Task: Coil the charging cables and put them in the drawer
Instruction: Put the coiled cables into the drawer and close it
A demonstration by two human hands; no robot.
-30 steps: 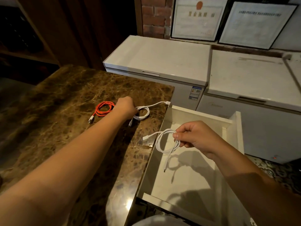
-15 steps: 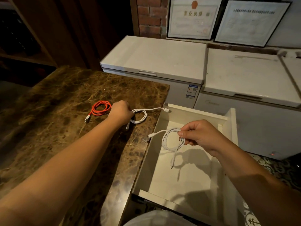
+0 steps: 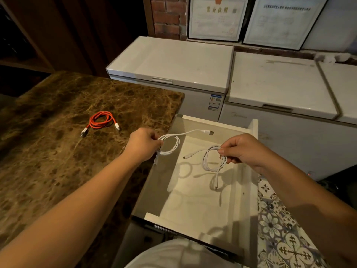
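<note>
Two white coils are in hand and one red coil waits on the counter. The left hand [image 3: 143, 145] has its fingers curled round a coiled white cable [image 3: 172, 144] at the counter's edge, its loop hanging just over the near-left side of the open drawer [image 3: 253, 130], one plug end sticking out toward the drawer's back wall. The right hand [image 3: 243, 149] pinches a second white cable [image 3: 211, 161] at the top of its loops, fingers and thumb closed on the strands, the coil held above the drawer floor with one tail dangling down and another pointing left. The red cable [image 3: 100, 120] lies coiled on the marble counter [image 3: 48, 151], well apart from both hands. These cables look light, limp and springy — a coil will likely loosen the moment its grip goes, so the place to hold is where the strands cross, all loops gathered at once, not a single strand or a plug. Much is hard to read: the left fingertips are hidden behind the knuckles, so how many loops they trap cannot be told; whether the dangling tail touches the drawer floor is unclear — its shadow confuses it.
</note>
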